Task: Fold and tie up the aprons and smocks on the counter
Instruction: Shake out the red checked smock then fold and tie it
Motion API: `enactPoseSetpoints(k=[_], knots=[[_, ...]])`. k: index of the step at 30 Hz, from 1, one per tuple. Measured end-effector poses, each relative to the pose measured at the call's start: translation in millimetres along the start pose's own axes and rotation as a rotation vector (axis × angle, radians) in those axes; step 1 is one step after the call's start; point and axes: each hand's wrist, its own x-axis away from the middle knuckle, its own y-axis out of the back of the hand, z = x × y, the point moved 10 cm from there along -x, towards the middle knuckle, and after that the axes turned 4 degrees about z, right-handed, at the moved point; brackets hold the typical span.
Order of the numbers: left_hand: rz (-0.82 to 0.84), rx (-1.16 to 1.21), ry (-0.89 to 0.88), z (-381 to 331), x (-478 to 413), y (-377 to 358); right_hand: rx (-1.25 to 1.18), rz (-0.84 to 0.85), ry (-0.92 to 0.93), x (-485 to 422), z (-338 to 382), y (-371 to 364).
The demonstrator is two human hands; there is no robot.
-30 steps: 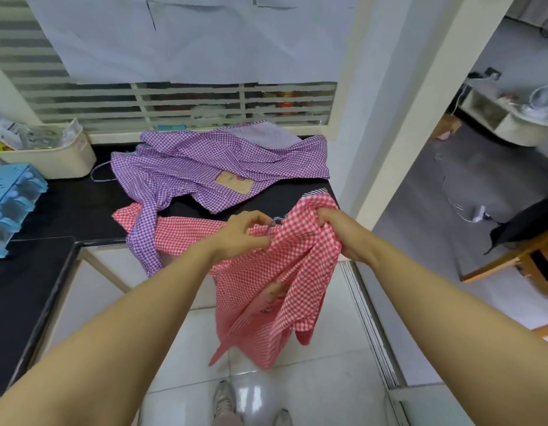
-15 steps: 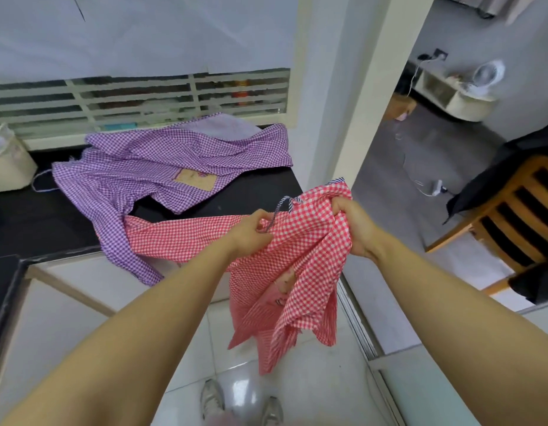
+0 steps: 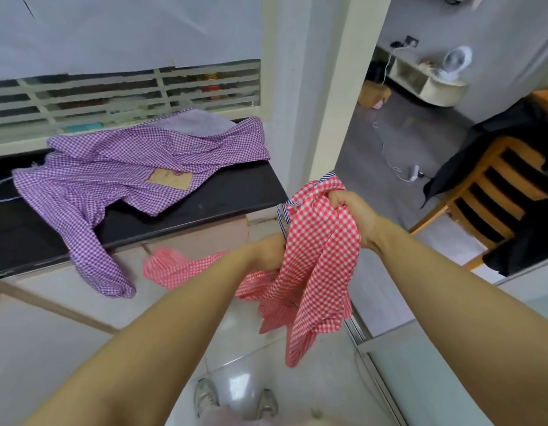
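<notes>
A red gingham smock (image 3: pixel 320 265) hangs bunched in the air off the counter's right end, with a blue-striped trim at its top. My left hand (image 3: pixel 266 250) grips a fold of it low down. Higher and to the right, my right hand (image 3: pixel 352 212) grips its upper edge. One red sleeve (image 3: pixel 171 267) trails left, blurred, in front of the cabinet. A purple gingham smock (image 3: pixel 134 167) with a tan patch lies spread on the black counter (image 3: pixel 229 192), one sleeve drooping over the front edge.
A louvred window (image 3: pixel 125 93) runs behind the counter. To the right a doorway opens on a grey floor with a wooden chair (image 3: pixel 494 192) draped in black cloth, a white cable and a shelf with a fan (image 3: pixel 457 61). My shoes (image 3: pixel 232 401) stand on glossy tiles.
The red smock has come fully off the counter and moved right. Its sleeve slid off the edge and swings free. My left hand dropped lower, my right hand rose; the view turned right.
</notes>
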Motion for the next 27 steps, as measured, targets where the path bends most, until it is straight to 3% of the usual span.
enactPoseSetpoints(k=[2,5,11,15,17,20,23,27], knots=[[-0.084,0.022,-0.004,-1,4,10,-0.017,0.003,0.013,-4,4,-5],[-0.359,0.082,0.067,33,25,54,-0.08,-0.056,0.053,-15,12,-4],[-0.836,0.219,0.345,132,104,117,0.176,-0.262,0.007,-48,-2,14],[-1.036,0.235,0.419,164,155,133,0.228,-0.258,0.027,-60,-7,-11],[-1.115,0.236,0.457,177,178,139,0.307,-0.139,-0.048,-69,-16,-29],[-1.085,0.327,0.427,192,192,139,0.637,0.185,-0.301,-67,-51,-63],[-0.819,0.382,0.384,195,185,129,0.577,0.178,-0.173,-77,-45,-75],[-0.827,0.485,0.39,202,203,134,0.497,0.219,-0.082,-83,-30,-91]])
